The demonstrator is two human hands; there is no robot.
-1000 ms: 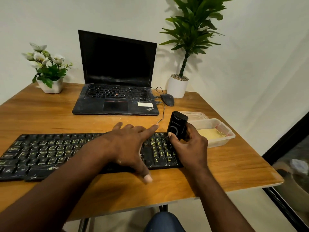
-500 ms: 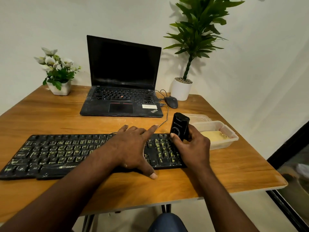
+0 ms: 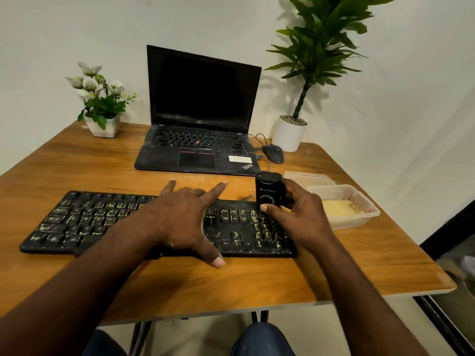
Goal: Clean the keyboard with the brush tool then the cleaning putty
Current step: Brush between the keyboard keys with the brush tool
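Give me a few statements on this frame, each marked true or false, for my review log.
1. The right hand grips the brush tool at the keyboard's right end. True.
2. The left hand holds the putty. False: it rests spread on the keyboard; the putty lies in the container.
3. The laptop is shut. False: it stands open, screen dark.
4. The mouse lies right of the laptop. True.
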